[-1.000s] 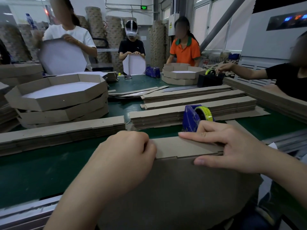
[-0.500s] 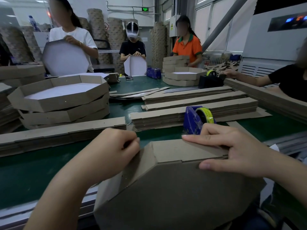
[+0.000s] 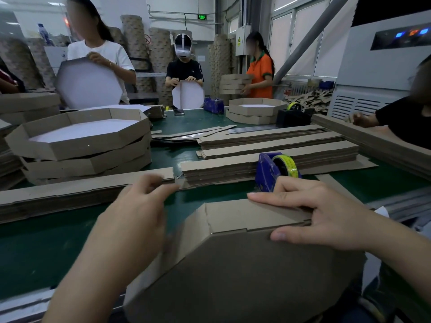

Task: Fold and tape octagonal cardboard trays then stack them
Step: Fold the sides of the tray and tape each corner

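Observation:
A brown octagonal cardboard tray (image 3: 245, 271) stands tilted on its edge at the near side of the green table, its underside facing me. My right hand (image 3: 326, 215) grips its top wall, fingers over the folded flap and thumb on the base. My left hand (image 3: 135, 213) hovers to the left of the tray with fingers loosely curled, holding nothing; it is blurred. A blue tape dispenser (image 3: 268, 171) with a yellow-green roll stands just behind my right hand. A stack of finished trays (image 3: 77, 148) sits at the left.
Piles of flat cardboard strips (image 3: 268, 157) lie across the middle of the table, and another pile (image 3: 70, 192) lies at the left. Several people work around the table. A second tray stack (image 3: 251, 108) and a black dispenser (image 3: 293, 117) stand at the far end.
My left hand has let go of the tray's left wall and moved up and left. The tray has tipped further upright. My right hand keeps its grip on the top wall.

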`<state>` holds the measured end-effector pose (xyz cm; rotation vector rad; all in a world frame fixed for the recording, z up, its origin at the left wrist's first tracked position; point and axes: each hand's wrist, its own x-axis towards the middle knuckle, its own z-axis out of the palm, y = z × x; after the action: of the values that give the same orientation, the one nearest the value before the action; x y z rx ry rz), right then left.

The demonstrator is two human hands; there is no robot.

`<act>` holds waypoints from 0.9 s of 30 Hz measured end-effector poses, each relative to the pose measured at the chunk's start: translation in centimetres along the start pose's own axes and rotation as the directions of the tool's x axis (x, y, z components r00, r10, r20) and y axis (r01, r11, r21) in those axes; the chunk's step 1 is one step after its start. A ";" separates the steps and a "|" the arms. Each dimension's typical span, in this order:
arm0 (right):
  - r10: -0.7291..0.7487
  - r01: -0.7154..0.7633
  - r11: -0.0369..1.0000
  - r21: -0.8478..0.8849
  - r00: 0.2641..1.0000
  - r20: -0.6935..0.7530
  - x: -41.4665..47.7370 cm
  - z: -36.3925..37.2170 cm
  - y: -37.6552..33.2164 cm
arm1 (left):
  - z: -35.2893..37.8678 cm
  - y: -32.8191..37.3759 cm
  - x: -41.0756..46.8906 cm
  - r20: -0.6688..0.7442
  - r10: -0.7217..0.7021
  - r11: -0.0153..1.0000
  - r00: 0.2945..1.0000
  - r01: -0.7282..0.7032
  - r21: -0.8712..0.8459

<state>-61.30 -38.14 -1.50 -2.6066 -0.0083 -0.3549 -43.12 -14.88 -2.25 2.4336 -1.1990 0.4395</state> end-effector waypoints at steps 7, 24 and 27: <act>-0.025 0.026 1.000 0.010 0.999 -0.042 0.3 0.3 -0.5 | -0.7 6.1 -0.2 0.087 0.489 0.823 0.868 -0.427 -0.374; 0.126 -0.057 0.928 0.367 0.978 -0.168 -0.7 0.2 1.4 | 0.7 6.0 -0.4 0.059 0.473 0.868 0.879 -0.453 -0.205; 0.138 -0.053 0.933 0.357 0.967 -0.215 -1.0 0.6 1.5 | 0.8 6.1 -0.6 0.052 0.481 0.865 0.875 -0.464 -0.193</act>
<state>-61.99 -39.13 -3.02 -2.1910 0.1274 -0.5724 -48.29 -18.26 -1.94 2.0159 -1.8080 0.3316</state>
